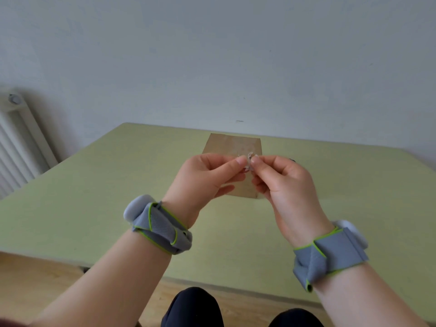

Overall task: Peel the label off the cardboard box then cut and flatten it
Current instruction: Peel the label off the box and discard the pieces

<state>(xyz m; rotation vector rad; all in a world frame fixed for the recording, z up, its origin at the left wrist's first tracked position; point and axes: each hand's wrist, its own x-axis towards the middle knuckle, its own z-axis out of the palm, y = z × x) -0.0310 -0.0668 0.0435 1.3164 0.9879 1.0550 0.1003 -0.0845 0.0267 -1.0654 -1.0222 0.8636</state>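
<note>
Left hand (207,172) and right hand (280,178) pinch label scrap (248,161) above cardboard box (233,143)

- We see the cardboard box (233,143) lying on the pale green surface (94,185), near its far edge and close to the wall. It is plain brown, and its top face shows a paler, scuffed patch.
- The near part of the box is hidden behind our hands, so we cannot tell if it is cut.
- We hold a small crumpled scrap of whitish label (248,161) above the box. It is pinched between the fingers (238,161) of our left hand (203,175) and our right hand (283,182).
</note>
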